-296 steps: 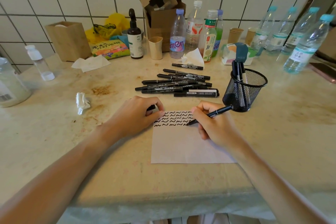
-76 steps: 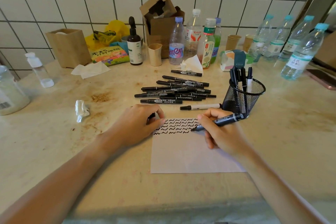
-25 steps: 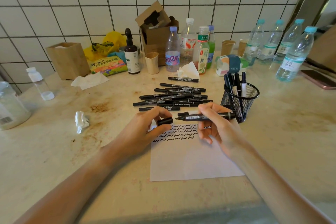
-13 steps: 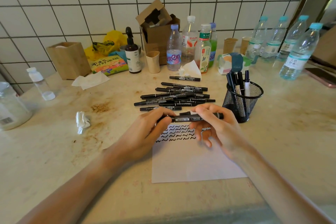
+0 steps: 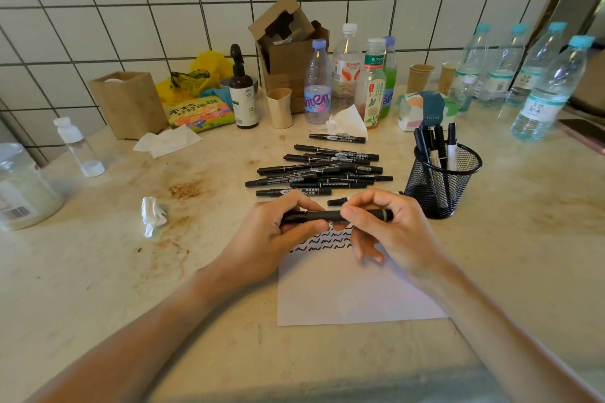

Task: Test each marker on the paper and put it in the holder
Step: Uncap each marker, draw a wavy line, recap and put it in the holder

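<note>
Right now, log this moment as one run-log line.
step: recapping tested marker | both hands: left hand and right hand grip black marker over white paper | black mesh holder: several markers | untested pile: remains

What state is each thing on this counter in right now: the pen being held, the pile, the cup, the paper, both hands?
Black marker in hands: horizontal, gripped at both ends.
Left hand: curled round marker.
Right hand: curled round marker.
Pile of black markers: lying capped on counter.
Black mesh holder: upright, several markers inside.
White paper sheet: flat, wavy lines at top.
</note>
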